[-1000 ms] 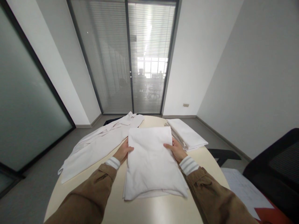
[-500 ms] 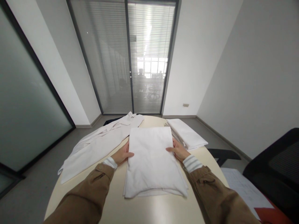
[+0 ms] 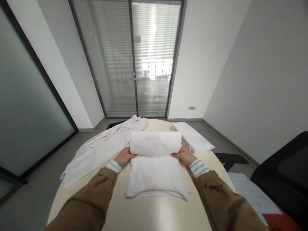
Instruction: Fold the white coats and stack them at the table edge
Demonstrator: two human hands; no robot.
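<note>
A white folded garment (image 3: 156,175) lies in front of me, its far part turned over toward me as a thick flap across the width. My left hand (image 3: 124,157) pinches the left side of the garment at the flap's lower edge, thumb on top. On the right side my right hand (image 3: 184,156) grips the matching spot, thumb on the cloth and fingers tucked behind. The fingers of both hands are partly hidden by the cloth. The garment's near end rests on the table, its layered hem slightly uneven.
A white collared shirt (image 3: 101,154) is spread along the left side of the round cream table (image 3: 134,215). Another folded white garment (image 3: 192,138) lies at the far right. A black office chair (image 3: 286,170) and papers (image 3: 250,192) are to the right.
The garment's far end has been folded over toward me into a flap, shortening it. Both hands keep their hold at the sides, and the near hem has shifted slightly away.
</note>
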